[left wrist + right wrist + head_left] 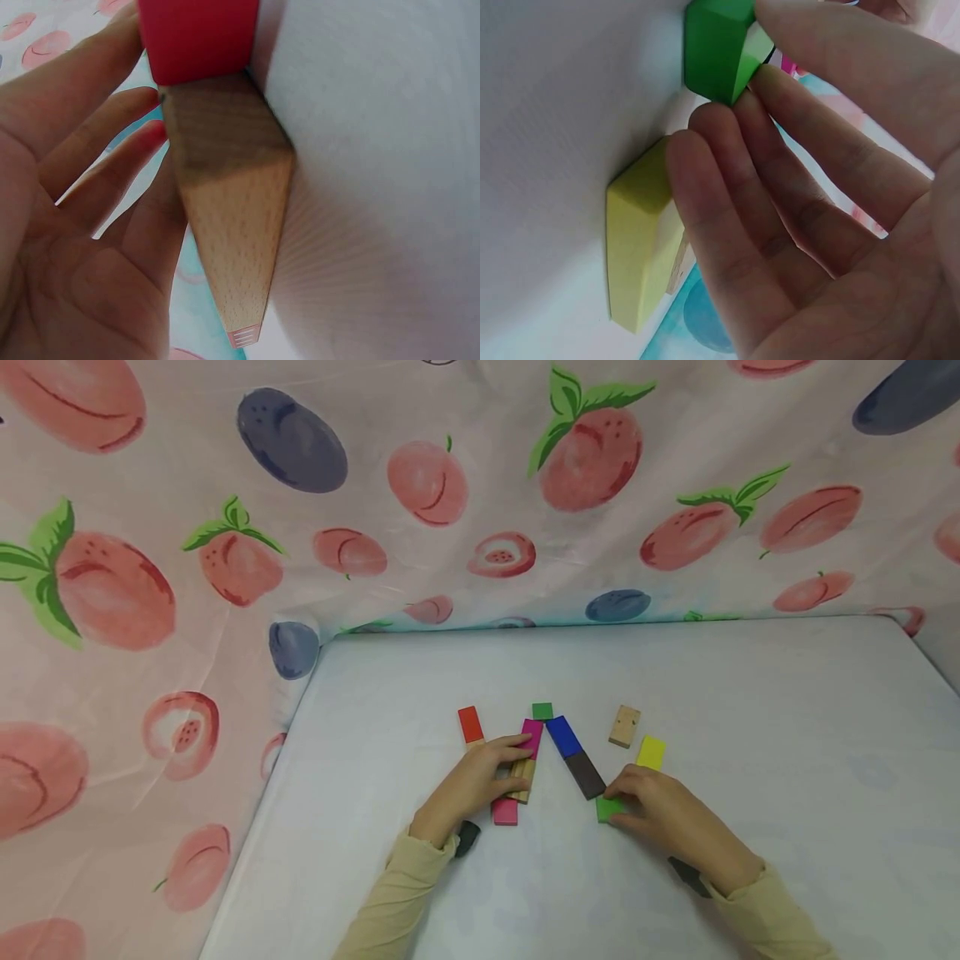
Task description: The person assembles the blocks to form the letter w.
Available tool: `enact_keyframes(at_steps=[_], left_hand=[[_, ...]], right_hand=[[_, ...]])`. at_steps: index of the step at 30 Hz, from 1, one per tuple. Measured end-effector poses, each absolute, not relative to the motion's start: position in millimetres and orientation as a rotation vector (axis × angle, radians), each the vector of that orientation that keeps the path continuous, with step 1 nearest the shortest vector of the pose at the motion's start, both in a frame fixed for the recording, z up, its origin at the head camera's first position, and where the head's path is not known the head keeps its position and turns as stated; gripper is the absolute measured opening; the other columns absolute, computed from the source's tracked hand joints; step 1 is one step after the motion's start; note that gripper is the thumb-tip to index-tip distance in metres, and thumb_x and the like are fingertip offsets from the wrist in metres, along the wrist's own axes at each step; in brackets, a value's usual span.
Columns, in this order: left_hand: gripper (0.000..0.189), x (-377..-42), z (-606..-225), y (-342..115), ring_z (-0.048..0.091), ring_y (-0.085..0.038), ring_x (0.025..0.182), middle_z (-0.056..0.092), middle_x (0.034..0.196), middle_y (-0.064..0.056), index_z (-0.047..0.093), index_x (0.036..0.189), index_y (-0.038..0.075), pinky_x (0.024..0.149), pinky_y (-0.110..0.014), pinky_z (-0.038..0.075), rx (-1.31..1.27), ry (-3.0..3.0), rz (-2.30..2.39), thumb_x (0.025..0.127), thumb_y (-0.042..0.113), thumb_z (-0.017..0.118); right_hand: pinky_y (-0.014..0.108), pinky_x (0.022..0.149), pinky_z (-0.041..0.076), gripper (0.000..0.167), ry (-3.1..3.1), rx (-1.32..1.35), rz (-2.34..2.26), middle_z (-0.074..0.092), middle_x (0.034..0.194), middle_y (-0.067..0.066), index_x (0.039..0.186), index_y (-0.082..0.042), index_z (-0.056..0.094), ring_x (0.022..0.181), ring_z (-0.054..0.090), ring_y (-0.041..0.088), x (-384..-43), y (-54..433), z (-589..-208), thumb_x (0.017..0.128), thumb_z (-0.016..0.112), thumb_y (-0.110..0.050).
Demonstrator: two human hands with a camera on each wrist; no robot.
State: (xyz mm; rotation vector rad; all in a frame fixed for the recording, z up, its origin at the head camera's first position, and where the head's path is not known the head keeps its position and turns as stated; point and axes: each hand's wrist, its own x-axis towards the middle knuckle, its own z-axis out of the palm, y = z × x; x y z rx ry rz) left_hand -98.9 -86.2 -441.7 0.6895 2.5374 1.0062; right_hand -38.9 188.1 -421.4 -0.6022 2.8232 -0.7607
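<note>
My left hand [472, 781] reaches over the left row, fingers lying across a magenta block [532, 732] and the thumb across a plain wooden block [524, 787]. A pink block [506, 812] shows just below that thumb. In the left wrist view, the fingers [112, 142] extend loosely behind a wooden block [236, 247] and a red-looking block [199, 37]. With thumb and fingertips, my right hand [660, 806] pinches a green block [718, 52] by the lower end of a dark brown block [585, 775]. A yellow block [637, 240] lies beside its other fingers.
Up the slanting right row, a blue block [564, 737] adjoins the brown one. Between the row tops sits a small green block [542, 711]. A red block [470, 723] lies left, a loose wooden block [624, 727] right. Fruit-print cloth [435, 552] rises behind the white table [787, 710].
</note>
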Motion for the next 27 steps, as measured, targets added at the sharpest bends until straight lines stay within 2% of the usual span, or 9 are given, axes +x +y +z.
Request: enact_keyframes(at_steps=[27], left_hand=[[0.051,-97.9,-440.8,-85.9,0.042,-0.024,0.142,0.047,0.152,-0.003,0.061,0.136,0.01,0.112,-0.036,0.042,0.663,2.523,1.028,0.088,0.017,0.076]], right_hand=[[0.038,0.081,0.058,0.021,2.836,-0.58,-0.776,0.067,0.092,-0.004,0.095,-0.009,0.074,0.087,0.063,0.012,-38.3,186.7,-417.0,0.077,0.084,-0.012]])
